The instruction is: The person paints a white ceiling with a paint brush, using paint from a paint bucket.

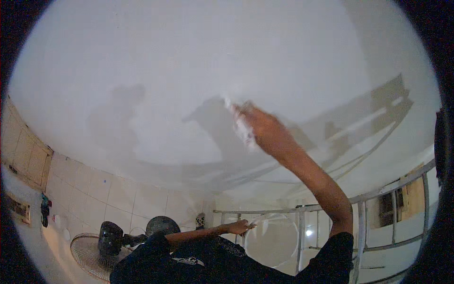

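My right hand (260,125) is raised against the white wall (165,52), its fingers closed on a crumpled white cloth (243,130). Motion blurs both hand and cloth, and the cloth's upper tip seems to touch the wall. Lower down, my left hand (236,227) has its fingers curled at the rim of a round, pale, see-through tub (272,241). That hand appears to grip the tub's edge beside the metal rails. Shadows of my arm and of the rails fall across the wall.
A metal railing (364,222) with upright bars runs along the lower right. At the lower left stands a fan with a wire cage (90,255). Pale floor tiles (120,199) meet the wall's foot. A wooden door (35,163) is at the far left.
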